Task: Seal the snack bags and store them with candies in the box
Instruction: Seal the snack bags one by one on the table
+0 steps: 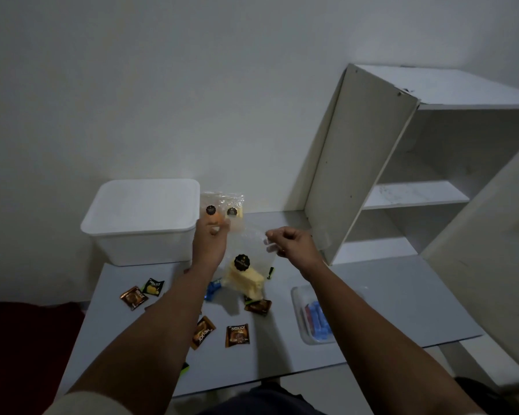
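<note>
Pinching the clear plastic snack bag top, both hands were mid-seal; foil candies below, lidded white box leftward, unpacked.

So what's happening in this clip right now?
A person holds a clear snack bag of yellow pieces up over the table, the left hand and right hand each pinching its top. Two more snack bags lean behind, beside the lidded white box. Candies lie scattered on the table, none packed yet.
</note>
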Available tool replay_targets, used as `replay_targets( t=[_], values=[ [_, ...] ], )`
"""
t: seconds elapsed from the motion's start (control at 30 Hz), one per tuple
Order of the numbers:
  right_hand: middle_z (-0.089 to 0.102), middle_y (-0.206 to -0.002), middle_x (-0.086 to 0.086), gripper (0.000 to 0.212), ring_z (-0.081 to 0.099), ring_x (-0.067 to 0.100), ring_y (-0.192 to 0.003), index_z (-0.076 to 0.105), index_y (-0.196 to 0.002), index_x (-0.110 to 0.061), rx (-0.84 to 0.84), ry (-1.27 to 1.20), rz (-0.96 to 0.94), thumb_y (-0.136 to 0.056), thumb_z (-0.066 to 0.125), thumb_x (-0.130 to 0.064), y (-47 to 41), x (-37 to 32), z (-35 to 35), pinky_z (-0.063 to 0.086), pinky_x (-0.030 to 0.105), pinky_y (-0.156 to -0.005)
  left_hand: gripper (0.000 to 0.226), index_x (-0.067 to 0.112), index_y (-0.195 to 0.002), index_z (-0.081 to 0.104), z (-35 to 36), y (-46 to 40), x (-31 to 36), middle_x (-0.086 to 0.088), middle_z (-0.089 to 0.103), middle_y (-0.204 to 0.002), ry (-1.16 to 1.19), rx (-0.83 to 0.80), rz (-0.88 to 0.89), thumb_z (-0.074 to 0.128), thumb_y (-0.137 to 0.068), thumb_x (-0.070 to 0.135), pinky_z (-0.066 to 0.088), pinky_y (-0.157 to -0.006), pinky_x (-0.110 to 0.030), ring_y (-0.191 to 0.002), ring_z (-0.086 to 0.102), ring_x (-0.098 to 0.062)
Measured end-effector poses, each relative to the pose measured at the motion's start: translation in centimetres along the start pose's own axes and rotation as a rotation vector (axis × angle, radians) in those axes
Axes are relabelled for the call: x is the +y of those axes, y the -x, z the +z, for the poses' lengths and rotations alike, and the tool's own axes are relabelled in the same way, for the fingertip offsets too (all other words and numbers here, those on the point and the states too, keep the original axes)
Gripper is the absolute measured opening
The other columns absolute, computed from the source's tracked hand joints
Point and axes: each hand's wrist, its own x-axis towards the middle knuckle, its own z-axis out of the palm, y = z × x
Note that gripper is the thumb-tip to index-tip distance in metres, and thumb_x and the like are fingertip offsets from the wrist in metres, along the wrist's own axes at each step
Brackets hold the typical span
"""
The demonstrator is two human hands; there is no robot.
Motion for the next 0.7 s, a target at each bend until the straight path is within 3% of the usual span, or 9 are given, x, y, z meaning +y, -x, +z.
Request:
replay_targets(
  t=[0.07,0.2,0.37,0.47,0.57,0.7],
  values=[
    [0.079,-0.098,0.006,0.017,0.074,0.014,-0.08,0.076,-0.103,-0.008,0.013,0.018,-0.002,-0.097,0.069,-0.021,-0.1,-0.2,0.5,0.053,0.024,-0.069,0.036,0.018,-0.086,0.057,0.3,0.1,0.2,0.001,0.059,-0.082,0.027,0.053,-0.09,0.055,-0.097,0.053,0.048,-0.076,-0.039,-0.081,0.058,-0.023],
    [0.079,-0.097,0.009,0.017,0.071,0.011,-0.08,0.08,-0.102,-0.008,-0.03,0.14,-0.07,-0.092,0.075,-0.021,-0.2,0.0,2.0,0.055,0.026,-0.07,0.044,0.012,-0.074,0.056,1.1,0.8,1.3,-0.006,0.052,-0.066,0.248,-0.261,-0.265,0.058,-0.097,0.049,0.05,-0.069,-0.037,-0.061,0.05,-0.019],
    [0.079,-0.096,0.011,0.019,0.072,0.014,-0.084,0.079,-0.104,-0.009,-0.061,0.141,-0.107,-0.09,0.077,-0.021,0.3,0.2,2.8,0.056,0.025,-0.069,0.032,0.009,-0.078,0.058,1.5,0.4,1.4,-0.008,0.053,-0.067,0.202,-0.281,-0.211,0.047,-0.103,0.026,0.052,-0.067,-0.035,-0.063,0.052,-0.02],
    [0.078,-0.095,0.008,0.024,0.076,0.021,-0.083,0.077,-0.099,-0.008,-0.083,0.134,-0.097,-0.089,0.078,-0.03,0.7,-0.2,3.1,0.056,0.021,-0.064,0.03,0.01,-0.077,0.058,1.1,0.4,1.3,-0.006,0.054,-0.067,0.12,-0.357,-0.158,0.045,-0.101,0.021,0.045,-0.053,-0.027,-0.06,0.05,-0.019],
    [0.075,-0.088,0.007,0.018,0.073,0.019,-0.074,0.072,-0.093,-0.006,-0.091,0.123,-0.07,-0.091,0.076,-0.024,0.6,-0.5,3.4,0.051,0.018,-0.058,0.034,0.01,-0.072,0.055,1.3,0.7,1.5,-0.009,0.049,-0.067,0.077,-0.482,-0.102,0.043,-0.103,0.016,0.042,-0.058,-0.028,-0.058,0.044,-0.018],
    [0.073,-0.087,0.015,0.014,0.07,0.021,-0.075,0.072,-0.094,-0.006,-0.099,0.14,-0.032,-0.094,0.071,-0.02,0.2,-0.4,3.5,0.054,0.031,-0.066,0.032,0.01,-0.077,0.053,0.8,0.5,1.7,-0.006,0.044,-0.066,0.009,-0.554,-0.058,0.038,-0.105,0.015,0.041,-0.063,-0.031,-0.061,0.042,-0.018]
  ],
)
